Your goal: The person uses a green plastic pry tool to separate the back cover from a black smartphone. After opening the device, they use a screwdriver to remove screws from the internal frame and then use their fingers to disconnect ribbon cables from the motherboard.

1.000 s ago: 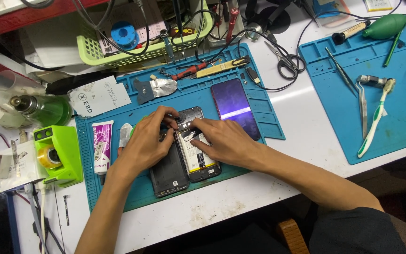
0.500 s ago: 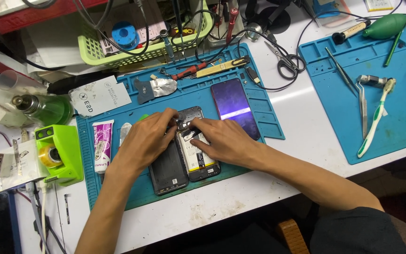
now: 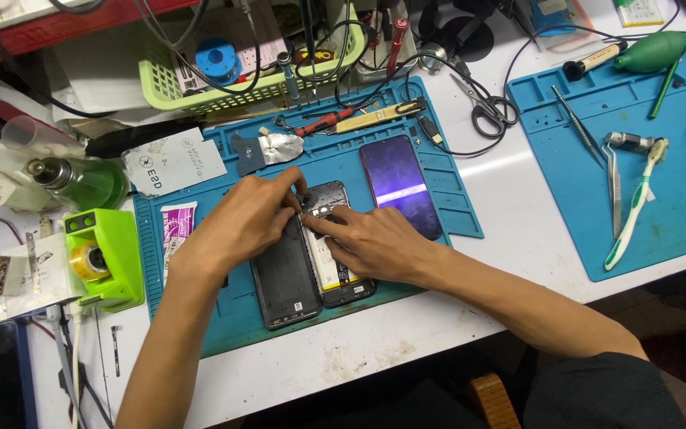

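Green tape dispenser (image 3: 105, 258) sits left of the blue mat (image 3: 200, 318) on the table (image 3: 518, 246). On the mat: back cover (image 3: 283, 282), then the opened phone (image 3: 335, 270). Left hand (image 3: 244, 218) pinches something small at the phone's top end; right hand (image 3: 371, 242) presses fingertips flat beside it. Detached screen (image 3: 401, 184) lies right of the phone. Likely component work; next needs a steady, fine lift.

On the blue work mat (image 3: 438, 214) on the white bench (image 3: 518, 254), the left hand (image 3: 240, 226) pinches at the top edge of an opened phone (image 3: 335, 262), fingertips meeting those of the right hand (image 3: 371, 242), which rests on the phone's body. A dark back cover (image 3: 283, 282) lies just beside it; a separate screen (image 3: 400, 184) lies to the right.
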